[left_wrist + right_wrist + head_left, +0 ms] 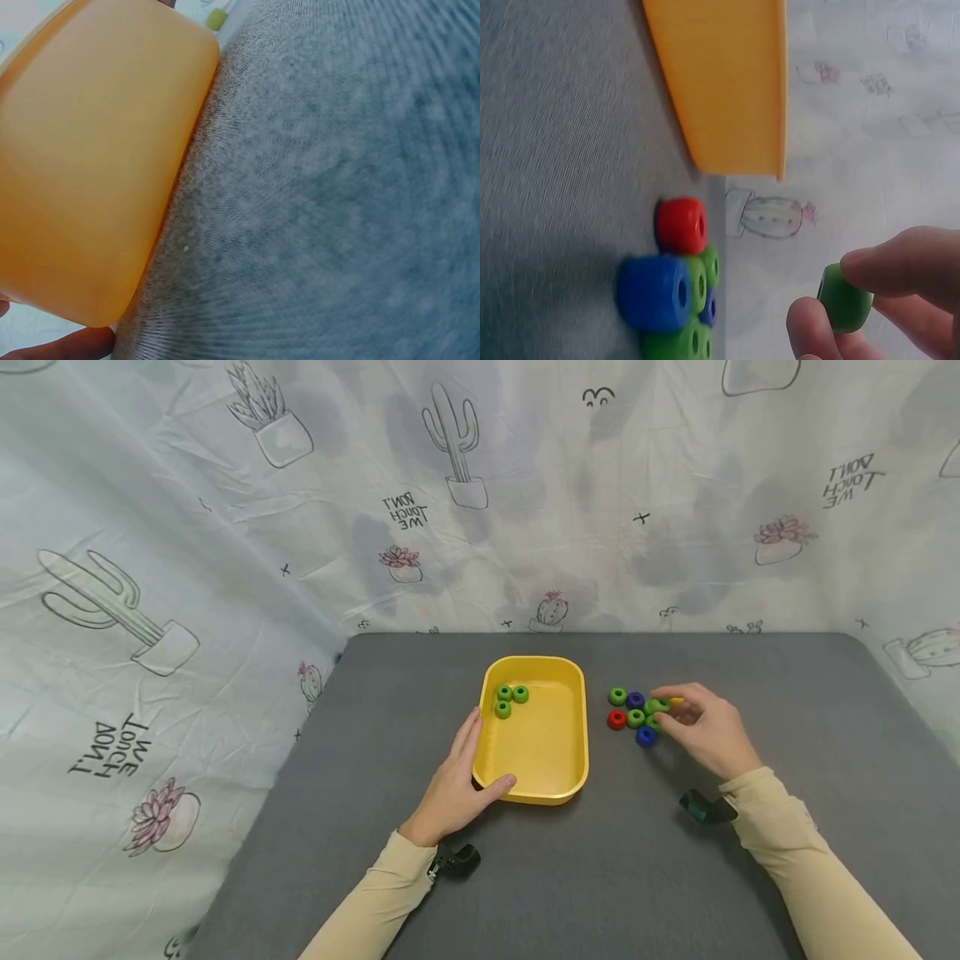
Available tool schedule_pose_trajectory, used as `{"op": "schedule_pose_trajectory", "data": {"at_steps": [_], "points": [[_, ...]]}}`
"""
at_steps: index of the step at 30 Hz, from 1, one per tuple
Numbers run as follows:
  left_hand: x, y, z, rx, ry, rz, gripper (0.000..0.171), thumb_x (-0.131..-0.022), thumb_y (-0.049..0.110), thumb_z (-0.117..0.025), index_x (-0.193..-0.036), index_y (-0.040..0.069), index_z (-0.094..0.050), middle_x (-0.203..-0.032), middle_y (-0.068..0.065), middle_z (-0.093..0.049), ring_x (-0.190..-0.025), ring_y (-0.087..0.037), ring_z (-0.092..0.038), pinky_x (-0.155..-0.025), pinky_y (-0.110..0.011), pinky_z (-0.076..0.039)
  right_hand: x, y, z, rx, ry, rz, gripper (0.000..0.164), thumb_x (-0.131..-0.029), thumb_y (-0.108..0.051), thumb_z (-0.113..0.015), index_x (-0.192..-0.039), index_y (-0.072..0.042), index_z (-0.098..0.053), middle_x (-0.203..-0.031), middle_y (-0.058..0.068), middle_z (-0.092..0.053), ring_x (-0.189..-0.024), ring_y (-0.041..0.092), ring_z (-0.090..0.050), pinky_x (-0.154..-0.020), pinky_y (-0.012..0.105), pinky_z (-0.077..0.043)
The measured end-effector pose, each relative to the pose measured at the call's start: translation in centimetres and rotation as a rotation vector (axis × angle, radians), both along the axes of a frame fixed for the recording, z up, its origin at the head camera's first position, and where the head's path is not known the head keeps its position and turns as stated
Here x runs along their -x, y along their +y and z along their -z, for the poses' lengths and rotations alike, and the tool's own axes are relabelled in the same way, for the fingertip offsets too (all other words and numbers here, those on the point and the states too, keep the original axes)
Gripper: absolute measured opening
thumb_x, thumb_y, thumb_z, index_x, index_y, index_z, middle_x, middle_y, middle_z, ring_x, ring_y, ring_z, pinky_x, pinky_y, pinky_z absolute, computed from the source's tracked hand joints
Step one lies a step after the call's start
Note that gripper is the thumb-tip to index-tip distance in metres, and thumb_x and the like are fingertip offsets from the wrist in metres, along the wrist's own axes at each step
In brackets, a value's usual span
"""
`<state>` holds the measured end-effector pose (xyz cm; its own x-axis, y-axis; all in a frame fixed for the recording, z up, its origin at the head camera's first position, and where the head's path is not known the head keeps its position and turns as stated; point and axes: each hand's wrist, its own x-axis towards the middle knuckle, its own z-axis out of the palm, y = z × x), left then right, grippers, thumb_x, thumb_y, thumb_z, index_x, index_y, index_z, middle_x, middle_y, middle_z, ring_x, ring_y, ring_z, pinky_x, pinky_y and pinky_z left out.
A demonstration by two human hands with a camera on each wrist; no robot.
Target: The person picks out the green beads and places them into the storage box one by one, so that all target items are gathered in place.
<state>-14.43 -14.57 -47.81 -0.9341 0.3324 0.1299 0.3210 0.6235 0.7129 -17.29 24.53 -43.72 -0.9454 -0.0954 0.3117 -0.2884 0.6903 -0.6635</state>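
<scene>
My right hand [703, 727] pinches a green bead [845, 298] between thumb and fingers, raised above the table in the right wrist view. Below it lies a cluster of beads: a red one [617, 719], a blue one [646, 737], a darker blue one [635, 700] and several green ones [617, 697]. Something yellow [677, 700] peeks out by the right fingers, mostly hidden. My left hand [450, 789] rests against the yellow tray [536, 793], its straight fingers along the left side and its thumb over the near edge. Three green beads [503, 709] sit in the tray's far left corner.
The dark grey table [570, 885] carries the tray and the beads. A white cloth [510, 577] printed with cacti hangs behind it and down the left side. Black wrist devices [459, 861] are strapped below both hands.
</scene>
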Motion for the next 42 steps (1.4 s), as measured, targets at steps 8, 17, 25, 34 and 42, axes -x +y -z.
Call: {"op": "schedule_pose_trajectory", "data": {"at_steps": [8, 17, 25, 34, 42], "points": [[-0.1, 0.0, 0.0, -0.008, -0.010, -0.003, 0.107, -0.094, 0.064, -0.067, -0.170, 0.019, -0.007, -0.177, 0.008, -0.003, -0.159, -0.022, -0.026, -0.121, -0.058, -0.034, -0.1, -1.9, -0.4, 0.023, -0.012, -0.052, 0.031, -0.096, -0.012, -0.076, -0.127, -0.011, -0.072, -0.113, 0.010, -0.071, -0.083, 0.004, -0.062, -0.068, 0.027, -0.051], [-0.3, 0.1, 0.0, -0.002, -0.006, -0.011, 0.106, -0.093, 0.065, -0.066, -0.170, 0.020, -0.007, -0.177, 0.008, -0.003, -0.159, -0.019, -0.025, -0.122, -0.057, -0.034, 0.7, -5.1, -1.5, 0.083, -0.019, -0.130, 0.030, -0.094, -0.006, -0.075, -0.123, -0.010, -0.074, -0.116, 0.010, -0.070, -0.086, 0.018, -0.066, -0.069, 0.026, -0.054], [-0.3, 0.1, -0.1, 0.001, -0.001, -0.014, 0.106, -0.094, 0.061, -0.068, -0.170, 0.021, -0.007, -0.177, 0.010, -0.003, -0.159, -0.022, -0.027, -0.121, -0.058, -0.034, 1.3, -7.4, -2.6, 0.096, -0.085, -0.183, 0.033, -0.097, -0.005, -0.070, -0.129, -0.008, -0.071, -0.120, 0.011, -0.068, -0.092, 0.024, -0.067, -0.075, 0.032, -0.056], [-0.3, 0.1, -0.1, 0.015, -0.003, -0.011, 0.107, -0.094, 0.065, -0.066, -0.170, 0.019, -0.007, -0.177, 0.007, -0.003, -0.159, -0.020, -0.024, -0.122, -0.055, -0.033, 2.3, -10.2, -3.1, 0.082, -0.042, -0.233, 0.031, -0.094, 0.000, -0.071, -0.124, -0.008, -0.073, -0.112, 0.011, -0.069, -0.086, 0.023, -0.066, -0.075, 0.037, -0.055], [-0.2, 0.1, 0.0, 0.019, 0.005, -0.013, 0.106, -0.094, 0.063, -0.067, -0.170, 0.019, -0.006, -0.177, 0.007, -0.003, -0.159, -0.021, -0.025, -0.122, -0.055, -0.034, 3.3, -12.6, -3.7, 0.078, -0.057, -0.260, 0.029, -0.095, -0.006, -0.073, -0.125, -0.008, -0.073, -0.115, 0.012, -0.070, -0.090, 0.026, -0.071, -0.076, 0.040, -0.058]]}}
